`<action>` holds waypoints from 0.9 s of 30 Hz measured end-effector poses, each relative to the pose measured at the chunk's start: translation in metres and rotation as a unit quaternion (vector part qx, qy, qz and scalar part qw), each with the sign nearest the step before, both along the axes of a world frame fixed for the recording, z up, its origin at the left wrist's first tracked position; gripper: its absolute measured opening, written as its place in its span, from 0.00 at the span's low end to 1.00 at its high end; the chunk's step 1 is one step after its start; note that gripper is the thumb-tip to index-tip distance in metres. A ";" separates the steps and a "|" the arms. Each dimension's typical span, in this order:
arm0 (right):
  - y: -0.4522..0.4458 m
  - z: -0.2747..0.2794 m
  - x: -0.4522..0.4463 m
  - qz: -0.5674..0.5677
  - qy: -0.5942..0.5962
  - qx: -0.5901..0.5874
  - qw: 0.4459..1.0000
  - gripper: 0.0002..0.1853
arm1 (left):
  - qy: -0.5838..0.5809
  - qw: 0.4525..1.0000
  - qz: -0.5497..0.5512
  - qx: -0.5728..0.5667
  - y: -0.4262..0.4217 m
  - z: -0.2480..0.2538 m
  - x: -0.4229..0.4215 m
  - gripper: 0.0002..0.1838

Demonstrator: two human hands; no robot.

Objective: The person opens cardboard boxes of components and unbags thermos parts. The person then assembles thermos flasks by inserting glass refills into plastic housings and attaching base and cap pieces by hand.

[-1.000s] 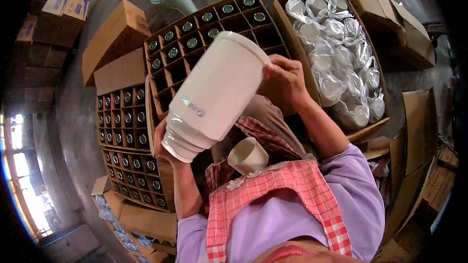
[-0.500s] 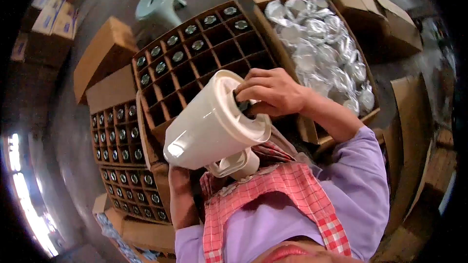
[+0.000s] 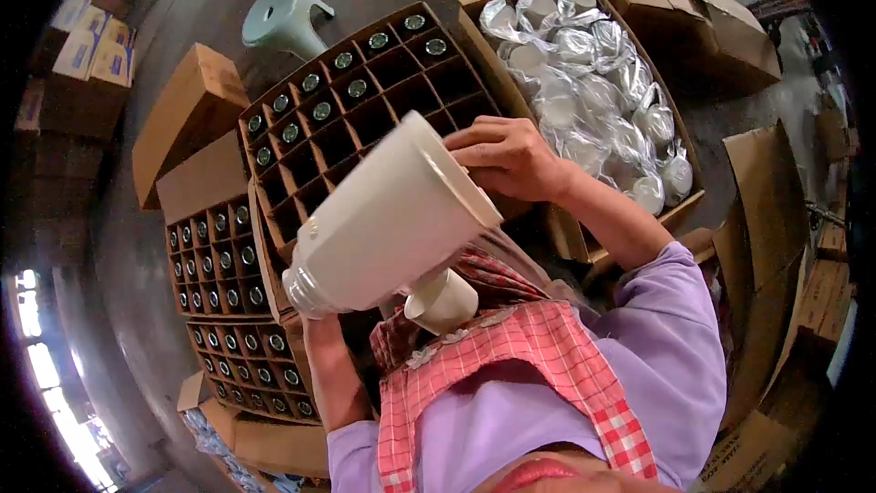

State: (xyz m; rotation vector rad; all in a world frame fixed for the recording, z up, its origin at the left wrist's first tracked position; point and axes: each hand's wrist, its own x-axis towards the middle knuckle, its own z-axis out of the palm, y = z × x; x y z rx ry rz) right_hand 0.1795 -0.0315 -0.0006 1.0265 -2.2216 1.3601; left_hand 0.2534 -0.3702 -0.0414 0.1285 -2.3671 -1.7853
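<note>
A large white container [image 3: 392,219] is tilted across the middle, its ribbed neck low at the left and its wide end up at the right. My left hand [image 3: 317,321] supports it from below near the neck; its fingers are mostly hidden behind the container. At the wide end is my right hand [image 3: 511,157], fingers bent over behind the rim; whatever they grip there is hidden. A small white cup [image 3: 443,301] lies tilted at my lap, just under the container, against the red checked apron [image 3: 511,338].
Behind the container stands a divided carton [image 3: 388,82] with silvery-topped items in several cells. Similar filled cartons [image 3: 214,260] are at the left. A box of plastic-wrapped white pieces [image 3: 593,91] is at the right. A pale green stool [image 3: 285,23] stands beyond.
My right hand went from the container's edge into its wide end, where a dark object showed half a second ago. The container has since turned, hiding that object, and its neck shows at the left again.
</note>
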 end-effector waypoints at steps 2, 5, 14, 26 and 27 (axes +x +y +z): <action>0.006 -0.007 0.001 -0.002 -0.049 0.081 0.996 0.10 | 0.016 0.995 -0.013 -0.094 0.002 -0.008 -0.001 0.12; -0.004 -0.021 -0.001 -0.064 -0.461 -0.030 0.885 0.10 | 0.099 0.984 0.002 -0.148 0.015 0.022 0.009 0.11; -0.002 0.009 -0.011 0.025 -0.084 -0.064 0.994 0.16 | 0.018 0.999 0.009 -0.031 0.000 0.000 -0.015 0.14; 0.048 -0.094 -0.023 0.005 -0.497 -0.067 0.865 0.26 | 0.323 0.912 -0.095 -0.232 0.033 0.057 -0.006 0.12; 0.046 -0.081 -0.021 -0.002 -0.427 -0.083 0.900 0.23 | 0.249 0.950 -0.058 -0.180 0.026 0.048 -0.010 0.12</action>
